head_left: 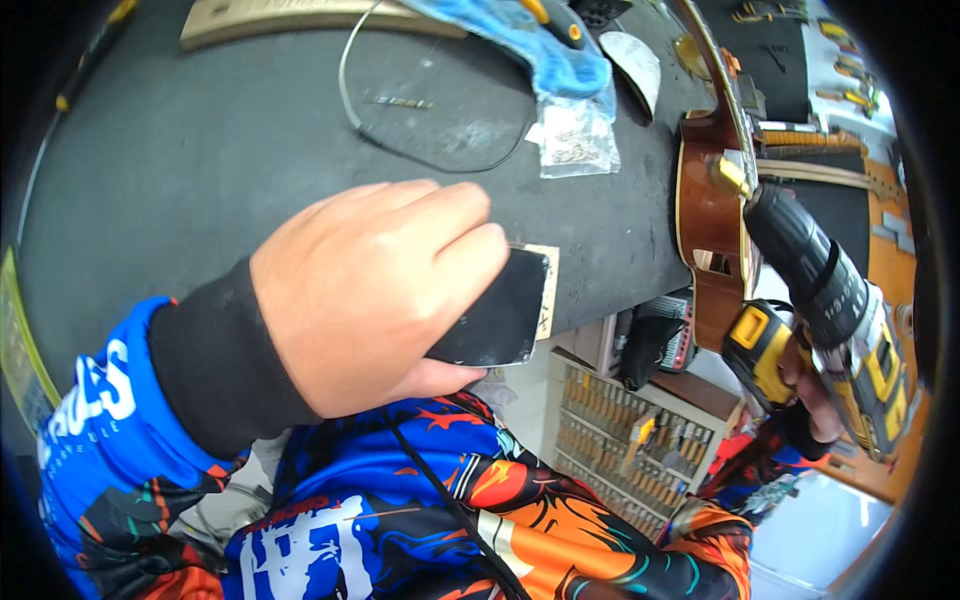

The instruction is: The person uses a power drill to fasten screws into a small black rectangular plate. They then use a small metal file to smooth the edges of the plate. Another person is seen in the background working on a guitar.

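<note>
My left hand (385, 285) is closed on a flat black plate (500, 315) at the front edge of the dark workbench (200, 150). A thin light wooden piece (547, 290) shows from under the plate along its right side. At the far right my right hand (793, 375) grips a yellow and black cordless drill (845, 320), held off the bench with its chuck pointing up and left. Just beyond the chuck is a small yellow piece (732, 176); whether the two touch I cannot tell. Behind it lies a brown guitar (705, 215) with pale edging.
A thin cable (410, 160) loops across the bench. Beside it lie a small clear bag of metal parts (578, 140), a blue denim cloth (570, 75) and a curved wooden strip (230, 22). A rack of handled tools (625, 430) stands below the bench edge.
</note>
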The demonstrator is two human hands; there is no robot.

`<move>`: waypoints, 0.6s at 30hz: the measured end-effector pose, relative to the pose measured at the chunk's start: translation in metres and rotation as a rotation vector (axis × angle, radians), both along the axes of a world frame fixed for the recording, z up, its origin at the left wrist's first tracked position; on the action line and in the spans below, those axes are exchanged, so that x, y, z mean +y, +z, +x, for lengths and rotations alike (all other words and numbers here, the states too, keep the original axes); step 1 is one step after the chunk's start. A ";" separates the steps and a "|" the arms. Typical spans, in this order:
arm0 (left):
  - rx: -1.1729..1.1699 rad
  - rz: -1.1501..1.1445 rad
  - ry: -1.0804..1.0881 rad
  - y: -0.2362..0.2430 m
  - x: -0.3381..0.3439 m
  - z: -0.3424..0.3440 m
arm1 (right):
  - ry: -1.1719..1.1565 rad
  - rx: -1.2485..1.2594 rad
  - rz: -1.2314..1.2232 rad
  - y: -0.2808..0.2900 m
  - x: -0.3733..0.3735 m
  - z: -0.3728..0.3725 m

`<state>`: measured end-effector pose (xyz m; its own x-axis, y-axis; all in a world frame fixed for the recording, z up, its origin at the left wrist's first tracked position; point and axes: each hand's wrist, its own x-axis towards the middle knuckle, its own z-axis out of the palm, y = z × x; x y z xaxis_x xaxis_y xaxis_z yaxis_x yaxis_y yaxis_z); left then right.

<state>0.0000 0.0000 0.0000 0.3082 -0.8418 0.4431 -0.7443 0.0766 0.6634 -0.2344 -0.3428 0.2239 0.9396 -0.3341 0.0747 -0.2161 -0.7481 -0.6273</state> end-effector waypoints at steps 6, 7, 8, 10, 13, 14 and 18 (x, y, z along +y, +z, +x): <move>-0.104 0.067 0.028 0.019 0.009 -0.001 | 0.064 -0.202 0.298 -0.089 0.022 0.016; -0.143 0.107 0.049 0.028 0.011 -0.005 | 0.092 -0.243 0.364 -0.101 0.017 0.024; -0.157 0.128 0.057 0.034 0.011 -0.008 | 0.105 -0.279 0.423 -0.107 0.014 0.028; -0.164 0.157 0.058 0.045 0.011 -0.014 | 0.125 -0.360 0.526 -0.119 0.012 0.037; -0.183 0.112 0.022 0.021 0.015 0.002 | 0.074 -0.513 0.617 -0.148 0.037 0.069; -0.180 0.116 0.022 0.023 0.015 0.002 | 0.025 -0.577 0.677 -0.150 0.045 0.079; -0.160 0.098 0.019 0.026 0.013 0.000 | 0.040 -0.679 0.779 -0.163 0.039 0.100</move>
<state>-0.0004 0.0126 0.0262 0.2564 -0.8783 0.4036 -0.8415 0.0025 0.5402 -0.1344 -0.3041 0.0607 0.7918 -0.4863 0.3696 0.3802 -0.0813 -0.9213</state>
